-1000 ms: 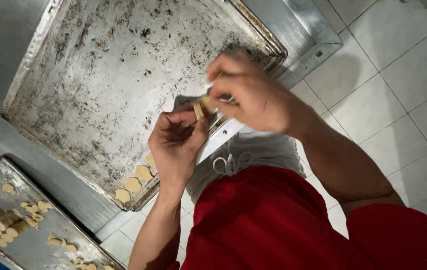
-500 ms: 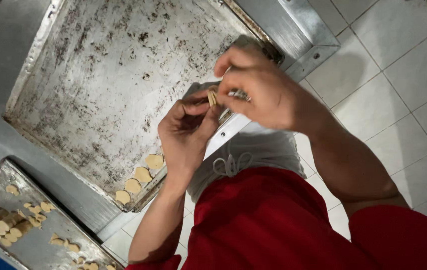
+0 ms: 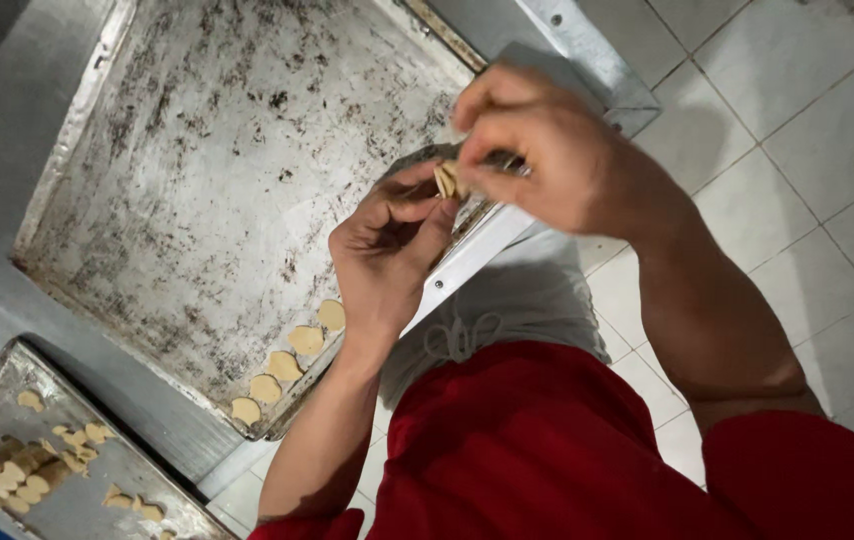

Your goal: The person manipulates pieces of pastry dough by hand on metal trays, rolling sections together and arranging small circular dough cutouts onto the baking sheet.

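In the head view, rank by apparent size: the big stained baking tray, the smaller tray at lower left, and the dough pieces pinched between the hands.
1. Big stained baking tray, largest by far.
2. Smaller tray, cut off by the frame edge, so its full size is unsure.
3. Dough pieces, smallest, pinched between left hand and right hand.

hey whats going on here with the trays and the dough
A person in a red top holds a small stack of thin dough pieces between both hands, left hand below and right hand above, over the near edge of a big worn baking tray. Four flat dough pieces lie in a row along that tray's edge. A second tray nearby holds many more pieces.
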